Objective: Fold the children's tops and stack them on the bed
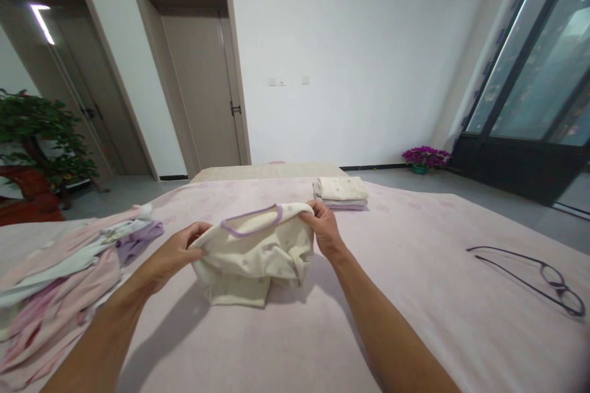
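Between my hands hangs a cream baby shirt [255, 252] with a lilac-trimmed neckline and faint dots. Its lower part droops in folds onto or just above the pink sheet. My left hand [187, 245] pinches the shirt at its left shoulder, thumb in front. At the opposite shoulder, my right hand [325, 227] grips the cloth between thumb and fingers. Just behind the right hand sits a small stack of folded clothes [343, 191], cream on top and lilac beneath. Off to the left lies a loose heap of clothes [87, 270] in pink, pale blue and purple.
A pink patterned sheet [405, 295] covers the surface under everything. Black-framed eyeglasses [544, 276] rest on it at the right with their arms unfolded. Beyond are a wall, doors, a potted plant [37, 129] at left and purple flowers [424, 158] on the floor.
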The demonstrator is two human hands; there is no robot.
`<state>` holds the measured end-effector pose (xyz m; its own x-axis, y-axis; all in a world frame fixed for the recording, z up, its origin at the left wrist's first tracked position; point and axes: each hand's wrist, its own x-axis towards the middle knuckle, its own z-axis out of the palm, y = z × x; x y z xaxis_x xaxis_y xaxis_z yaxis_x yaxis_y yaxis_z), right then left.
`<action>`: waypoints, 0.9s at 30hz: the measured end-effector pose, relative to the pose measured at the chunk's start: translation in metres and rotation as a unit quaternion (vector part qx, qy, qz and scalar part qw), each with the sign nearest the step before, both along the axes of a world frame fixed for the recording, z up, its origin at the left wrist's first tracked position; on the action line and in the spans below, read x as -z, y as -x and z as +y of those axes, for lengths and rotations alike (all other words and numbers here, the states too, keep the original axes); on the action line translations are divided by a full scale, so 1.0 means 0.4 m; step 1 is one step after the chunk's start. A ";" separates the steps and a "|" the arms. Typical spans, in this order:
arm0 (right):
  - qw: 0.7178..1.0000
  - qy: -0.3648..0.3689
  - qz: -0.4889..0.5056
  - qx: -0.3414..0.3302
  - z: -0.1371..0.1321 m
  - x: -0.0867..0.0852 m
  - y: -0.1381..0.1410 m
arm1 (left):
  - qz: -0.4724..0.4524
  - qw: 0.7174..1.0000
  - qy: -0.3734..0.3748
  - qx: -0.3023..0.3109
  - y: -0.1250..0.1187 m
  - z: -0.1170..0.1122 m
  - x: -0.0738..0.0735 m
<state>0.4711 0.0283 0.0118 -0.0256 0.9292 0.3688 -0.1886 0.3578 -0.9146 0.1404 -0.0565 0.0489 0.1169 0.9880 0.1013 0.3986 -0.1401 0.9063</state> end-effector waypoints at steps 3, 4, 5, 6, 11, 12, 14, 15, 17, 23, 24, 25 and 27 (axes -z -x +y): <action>0.995 -0.027 -0.089 0.045 0.001 -0.046 -0.037 | 0.048 0.998 0.040 -0.021 0.000 0.025 0.051; 0.990 -0.036 -0.121 0.055 0.000 -0.057 -0.046 | 0.043 0.998 0.048 -0.028 -0.008 0.031 0.071; 0.986 -0.048 -0.146 0.062 0.000 -0.068 -0.054 | 0.028 0.998 0.048 -0.036 -0.015 0.036 0.089; 0.982 -0.063 -0.164 0.067 -0.001 -0.078 -0.063 | 0.008 0.998 0.039 -0.046 -0.021 0.040 0.104; 0.932 -0.087 -0.350 -0.033 0.009 -0.113 -0.136 | -0.031 0.986 -0.061 -0.152 -0.002 0.055 0.091; 0.903 -0.066 -0.421 -0.061 0.013 -0.113 -0.156 | -0.004 0.981 -0.082 -0.175 0.008 0.057 0.077; 0.850 -0.032 -0.520 -0.071 0.021 -0.105 -0.194 | 0.069 0.969 -0.122 -0.204 0.023 0.058 0.047; 0.844 -0.029 -0.533 -0.055 0.024 -0.102 -0.210 | 0.102 0.963 -0.137 -0.209 0.027 0.057 0.032; 0.876 -0.044 -0.480 -0.010 0.028 -0.102 -0.234 | 0.137 0.955 -0.160 -0.210 0.027 0.054 0.004; 0.984 -0.020 -0.175 0.000 0.005 -0.180 -0.238 | 0.095 0.948 -0.190 -0.238 0.001 0.013 -0.111; 0.988 -0.011 -0.156 -0.003 -0.006 -0.200 -0.236 | 0.091 0.949 -0.184 -0.238 0.000 -0.001 -0.136; 0.990 -0.005 -0.144 -0.004 -0.019 -0.221 -0.236 | 0.085 0.951 -0.175 -0.241 0.001 -0.018 -0.161; 0.991 0.000 -0.131 -0.007 -0.052 -0.267 -0.243 | 0.058 0.954 -0.155 -0.251 0.010 -0.058 -0.213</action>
